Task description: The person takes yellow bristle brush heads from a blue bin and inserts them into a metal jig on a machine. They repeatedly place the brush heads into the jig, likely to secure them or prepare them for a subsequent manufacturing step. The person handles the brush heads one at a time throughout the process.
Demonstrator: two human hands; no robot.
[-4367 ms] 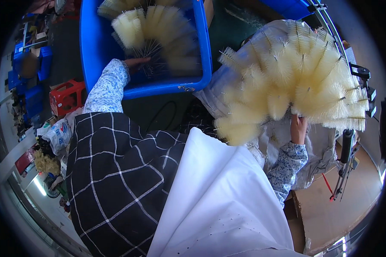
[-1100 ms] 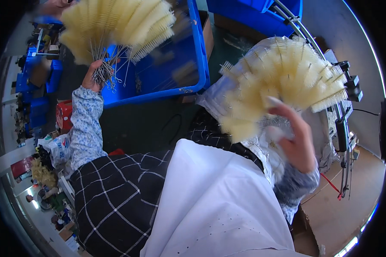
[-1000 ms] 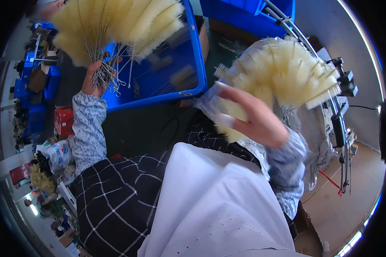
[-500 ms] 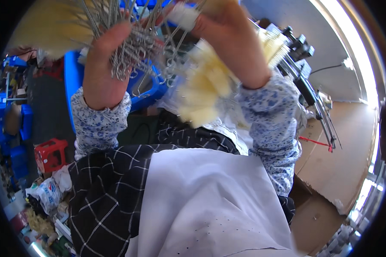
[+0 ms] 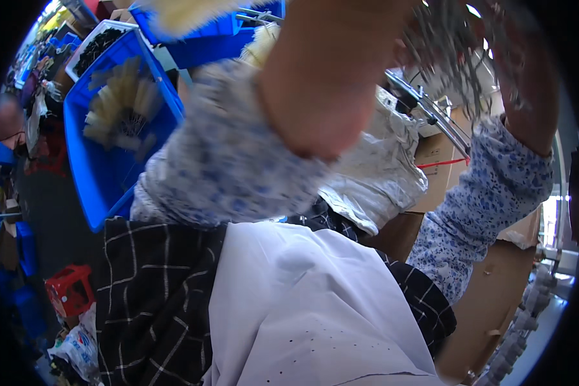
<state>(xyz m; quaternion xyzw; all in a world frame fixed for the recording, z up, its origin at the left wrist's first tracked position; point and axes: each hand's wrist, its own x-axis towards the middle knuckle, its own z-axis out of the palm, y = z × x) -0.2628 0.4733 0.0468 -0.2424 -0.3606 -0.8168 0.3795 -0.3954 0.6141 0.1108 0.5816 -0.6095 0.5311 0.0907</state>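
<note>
A bundle of brushes with twisted-wire handles (image 5: 447, 48) is up at the top right, between my hands, the looped wire ends hanging down. My left hand (image 5: 334, 77), blurred, reaches across from the left with its fingers closed at the bundle; its fingertips are mostly hidden. On the far side of the wires, my right hand (image 5: 531, 90) is raised and closed around the looped ends, partly cut by the dark rim. Cream bristles (image 5: 186, 13) show at the top edge, left of my left hand. More cream-bristled brushes (image 5: 125, 109) lie fanned out in a blue bin (image 5: 87, 174).
Behind the bin stands a white box of black pieces (image 5: 100, 48). A crumpled white sack (image 5: 386, 174) lies beyond my lap, near a metal rail (image 5: 431, 106) and cardboard (image 5: 489, 302). At lower left is a red stool (image 5: 71, 289). White cloth (image 5: 315, 296) covers my lap.
Both hands have swung to the right with the wire-handled brushes. The view has shifted, so the blue bin with brushes now shows on the left.
</note>
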